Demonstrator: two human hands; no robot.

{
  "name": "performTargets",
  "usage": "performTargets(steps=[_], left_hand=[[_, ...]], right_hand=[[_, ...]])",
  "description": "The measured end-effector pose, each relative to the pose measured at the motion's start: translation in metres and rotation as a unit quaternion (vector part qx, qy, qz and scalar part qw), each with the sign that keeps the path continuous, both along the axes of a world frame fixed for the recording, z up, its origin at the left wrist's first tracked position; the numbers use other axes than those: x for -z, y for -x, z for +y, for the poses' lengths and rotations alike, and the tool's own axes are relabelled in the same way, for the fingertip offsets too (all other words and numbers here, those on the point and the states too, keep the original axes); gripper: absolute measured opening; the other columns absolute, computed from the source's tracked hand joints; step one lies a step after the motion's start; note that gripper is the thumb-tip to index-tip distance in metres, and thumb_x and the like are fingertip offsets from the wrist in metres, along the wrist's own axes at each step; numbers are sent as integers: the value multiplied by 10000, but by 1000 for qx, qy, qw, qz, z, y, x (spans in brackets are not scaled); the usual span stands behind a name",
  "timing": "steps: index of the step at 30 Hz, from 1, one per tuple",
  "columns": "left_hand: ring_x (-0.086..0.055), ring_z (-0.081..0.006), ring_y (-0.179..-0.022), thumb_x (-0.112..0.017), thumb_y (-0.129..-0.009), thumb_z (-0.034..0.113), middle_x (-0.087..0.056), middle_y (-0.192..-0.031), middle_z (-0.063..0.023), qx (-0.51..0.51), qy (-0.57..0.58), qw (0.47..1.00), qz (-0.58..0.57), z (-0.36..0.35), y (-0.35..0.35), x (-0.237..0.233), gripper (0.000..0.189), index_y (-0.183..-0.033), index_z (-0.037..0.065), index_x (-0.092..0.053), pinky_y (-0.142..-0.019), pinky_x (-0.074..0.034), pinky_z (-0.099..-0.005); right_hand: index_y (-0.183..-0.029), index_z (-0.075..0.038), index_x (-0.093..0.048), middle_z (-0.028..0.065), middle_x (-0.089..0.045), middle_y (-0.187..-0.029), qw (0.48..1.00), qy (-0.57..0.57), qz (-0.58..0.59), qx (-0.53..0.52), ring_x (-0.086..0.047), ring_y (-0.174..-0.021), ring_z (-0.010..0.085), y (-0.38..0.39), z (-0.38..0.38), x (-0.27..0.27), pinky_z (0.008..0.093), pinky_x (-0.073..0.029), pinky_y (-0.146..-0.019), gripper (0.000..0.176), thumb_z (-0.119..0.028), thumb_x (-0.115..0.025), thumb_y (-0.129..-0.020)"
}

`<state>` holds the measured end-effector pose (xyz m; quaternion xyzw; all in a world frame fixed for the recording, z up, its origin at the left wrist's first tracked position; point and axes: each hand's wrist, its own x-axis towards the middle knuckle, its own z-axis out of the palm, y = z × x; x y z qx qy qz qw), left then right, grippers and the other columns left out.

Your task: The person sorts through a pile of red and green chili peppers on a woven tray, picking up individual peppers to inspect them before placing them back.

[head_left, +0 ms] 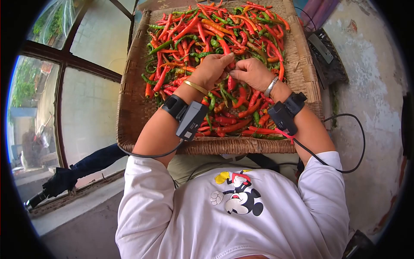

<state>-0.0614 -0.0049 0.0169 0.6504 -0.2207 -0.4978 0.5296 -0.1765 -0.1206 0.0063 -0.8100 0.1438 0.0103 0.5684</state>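
Observation:
My left hand (212, 69) and my right hand (253, 74) meet over a broad heap of red and green chili peppers (241, 125). Between my fingertips is a red chili pepper (232, 65), partly covered by them. Both hands are closed in a pinch, thumbs and fingertips almost touching. The heap lies in a shallow woven basket (228, 148), whose near rim runs in front of my body. Exactly where the fingers grip the pepper is hard to see.
A framed window (90, 86) stands on the left, with a dark folded umbrella (95, 162) below it. On the right is a worn plaster wall (366, 86) and a dark object (325, 54) beside the basket. Cables (363, 142) run from the devices on my forearms.

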Motion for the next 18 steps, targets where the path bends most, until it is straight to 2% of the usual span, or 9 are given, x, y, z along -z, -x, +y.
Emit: performTargets(steps=[2, 4, 5, 7, 9, 10, 13, 17, 18], left_hand=[[-415, -91, -415, -488, -855, 310, -464, -540, -4, -66, -26, 993, 97, 0, -3, -3, 302, -713, 46, -513, -345, -283, -226], [-427, -90, -433, -489, -857, 304, -471, -558, -4, -71, -37, 992, 100, 1, -12, 1, 282, -719, 59, -509, -356, -303, -217], [-438, -89, -451, -489, -858, 298, -478, -577, -4, -76, -49, 991, 103, 2, -15, 3, 263, -725, 72, -506, -368, -324, -209], [-442, -72, -469, -498, -853, 304, -490, -600, 2, -100, -42, 990, 89, 4, -16, -5, 267, -744, 61, -526, -386, -333, -202], [-441, -57, -472, -517, -843, 314, -500, -609, 9, -38, -30, 997, -57, 5, -27, -5, 276, -772, 49, -547, -402, -342, -194], [-447, -50, -480, -526, -842, 307, -507, -617, 14, -37, -26, 998, -51, 5, -29, -4, 275, -794, 39, -560, -413, -349, -190], [-455, -53, -482, -521, -850, 288, -504, -615, 16, -11, -5, 1000, -19, 6, -23, -7, 257, -782, 43, -551, -419, -358, -187], [-472, -57, -514, -522, -853, 286, -502, -622, 19, -60, 33, 996, 65, 5, -9, -15, 242, -769, 60, -536, -458, -389, -194], [-466, -56, -524, -524, -852, 285, -500, -628, 21, -84, 35, 995, 49, 4, -11, -16, 237, -779, 60, -545, -461, -382, -201]], right_hand=[[-720, -8, -601, 21, -560, -600, 999, 1, -30, -19, -479, -507, 81, 0, 2, 1, 245, -416, -502, 197, -199, -611, -766], [-761, -6, -595, 32, -573, -654, 989, -46, -132, -46, -504, -532, 88, -1, 5, 7, 254, -426, -513, 165, -171, -607, -766], [-761, -6, -595, 32, -573, -654, 989, -46, -132, -47, -504, -532, 88, 0, 4, 8, 254, -426, -513, 165, -171, -607, -766], [-801, -14, -593, 33, -583, -705, 998, 27, -18, -54, -527, -569, 84, 0, 4, 3, 238, -436, -516, 158, -169, -602, -773], [-806, -14, -593, 30, -583, -706, 999, -29, 15, -27, -532, -577, 82, 2, 8, -7, 230, -440, -516, 164, -175, -599, -778], [-811, -14, -593, 26, -583, -706, 995, -83, 47, 1, -538, -585, 80, 3, 10, -11, 222, -445, -516, 169, -180, -597, -783], [-805, -5, -591, 18, -573, -698, 990, -136, 23, -20, -526, -565, 74, 0, 13, 4, 211, -448, -513, 179, -184, -590, -791], [-857, -4, -608, -3, -567, -661, 989, -104, 60, -85, -496, -525, 70, -2, 14, 14, 210, -418, -502, 170, -162, -580, -801], [-802, -9, -619, -8, -560, -622, 990, -79, 56, -107, -500, -527, 69, -1, 15, 10, 211, -421, -503, 156, -161, -585, -794]])
